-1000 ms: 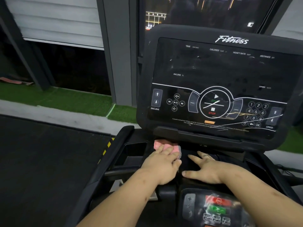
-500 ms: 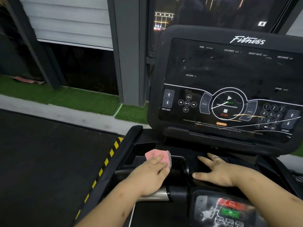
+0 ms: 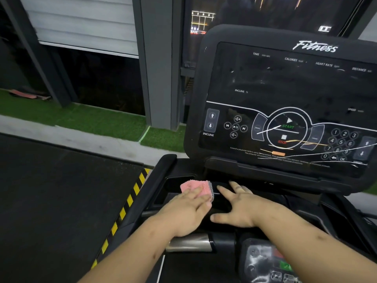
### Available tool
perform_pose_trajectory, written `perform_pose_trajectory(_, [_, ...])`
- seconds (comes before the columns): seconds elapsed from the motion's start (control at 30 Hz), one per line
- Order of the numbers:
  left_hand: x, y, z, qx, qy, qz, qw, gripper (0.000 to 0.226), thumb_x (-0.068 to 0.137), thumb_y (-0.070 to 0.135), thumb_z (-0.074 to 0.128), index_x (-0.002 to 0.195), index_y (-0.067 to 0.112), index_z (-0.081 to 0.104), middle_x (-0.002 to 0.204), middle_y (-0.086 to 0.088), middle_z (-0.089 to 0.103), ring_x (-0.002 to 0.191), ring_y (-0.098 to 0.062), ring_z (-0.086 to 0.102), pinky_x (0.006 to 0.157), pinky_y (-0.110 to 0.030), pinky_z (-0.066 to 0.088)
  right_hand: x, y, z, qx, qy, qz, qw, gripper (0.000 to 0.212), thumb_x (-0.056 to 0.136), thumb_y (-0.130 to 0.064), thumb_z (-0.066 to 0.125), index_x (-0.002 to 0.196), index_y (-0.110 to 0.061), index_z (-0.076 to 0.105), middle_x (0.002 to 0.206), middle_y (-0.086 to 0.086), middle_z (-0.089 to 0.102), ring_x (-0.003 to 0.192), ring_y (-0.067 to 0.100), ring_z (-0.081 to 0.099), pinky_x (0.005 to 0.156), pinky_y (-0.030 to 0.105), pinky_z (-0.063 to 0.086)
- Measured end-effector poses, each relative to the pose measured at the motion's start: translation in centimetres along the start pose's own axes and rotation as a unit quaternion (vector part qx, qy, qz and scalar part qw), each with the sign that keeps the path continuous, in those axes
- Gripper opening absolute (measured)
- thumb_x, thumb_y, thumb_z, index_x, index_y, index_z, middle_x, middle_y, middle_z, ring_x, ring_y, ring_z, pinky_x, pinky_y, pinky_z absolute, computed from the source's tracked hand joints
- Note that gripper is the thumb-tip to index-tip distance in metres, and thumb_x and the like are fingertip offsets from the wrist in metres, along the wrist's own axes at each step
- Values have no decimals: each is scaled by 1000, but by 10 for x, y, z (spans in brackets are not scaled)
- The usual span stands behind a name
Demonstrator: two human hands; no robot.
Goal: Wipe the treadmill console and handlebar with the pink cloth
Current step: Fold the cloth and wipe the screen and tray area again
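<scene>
The black treadmill console (image 3: 285, 94) fills the upper right, its screen marked with START and STOP symbols, a keypad and white scratch lines. Below it lies a dark tray ledge (image 3: 177, 180). My left hand (image 3: 187, 211) presses the folded pink cloth (image 3: 193, 186) flat onto that ledge, fingers over the cloth's near half. My right hand (image 3: 238, 207) rests flat beside it, fingers spread on the dark surface. A silver handlebar section (image 3: 189, 245) shows under my left wrist.
A small control pad (image 3: 269, 262) with red and green buttons sits at the bottom right. A yellow-and-black hazard stripe (image 3: 124, 211) runs along the treadmill's left edge. Dark rubber flooring (image 3: 51, 201) lies left, green turf (image 3: 81, 119) and a grey pillar (image 3: 159, 68) beyond.
My left hand slid the pink cloth leftward along the ledge under the console. My right hand stayed flat beside it. The view shifted left, so the console sits further right.
</scene>
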State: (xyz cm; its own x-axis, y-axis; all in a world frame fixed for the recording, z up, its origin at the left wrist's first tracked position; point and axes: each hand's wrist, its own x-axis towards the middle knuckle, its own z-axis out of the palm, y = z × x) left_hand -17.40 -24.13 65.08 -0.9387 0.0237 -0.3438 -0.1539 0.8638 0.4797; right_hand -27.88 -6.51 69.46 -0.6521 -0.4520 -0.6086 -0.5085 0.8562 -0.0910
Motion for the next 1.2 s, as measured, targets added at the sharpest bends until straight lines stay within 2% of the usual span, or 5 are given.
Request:
perform_pose_trajectory(0.2, [-1,-7,16,-13,20,-11,1000,58,108,59,18,163,41,17,174,8,-1,160,-14,-6,130,-39,1,8,-8,7,-6,-16,23,1000,119,72,-89,58,160,-48,-10,170,-4,-26,158,31,-17,126,58,16])
perform_pose_trajectory(0.47, [44,-7,3,3,31,-47,998,64,107,61,18,165,38,4,174,5,-7,160,-18,-8,129,-49,1,7,-7,-4,8,-32,22,999,113,78,-82,61,161,-48,-6,170,-4,-25,158,31,-16,127,53,14])
perform_pose_trajectory(0.63, [46,-16,-7,-6,39,-19,999,61,107,58,26,164,39,14,174,7,3,160,-15,-4,128,-51,-2,10,-10,-5,4,-42,26,999,113,78,-82,62,161,-48,-7,170,-3,-26,158,32,-16,127,55,14])
perform_pose_trajectory(0.93, [5,-16,-1,1,29,9,1000,65,106,59,35,164,36,19,173,5,12,160,-17,2,128,-40,-2,7,-8,-10,6,-43,21,999,110,78,-81,62,161,-50,-3,171,-4,-23,158,31,-14,128,53,12])
perform_pose_trajectory(1.2, [38,-22,-8,-26,47,9,998,58,105,56,40,159,40,28,172,8,15,160,-17,-4,127,-50,-9,8,-6,-9,14,-48,18,999,110,78,-81,62,160,-51,-4,170,-6,-24,158,29,-16,127,54,14])
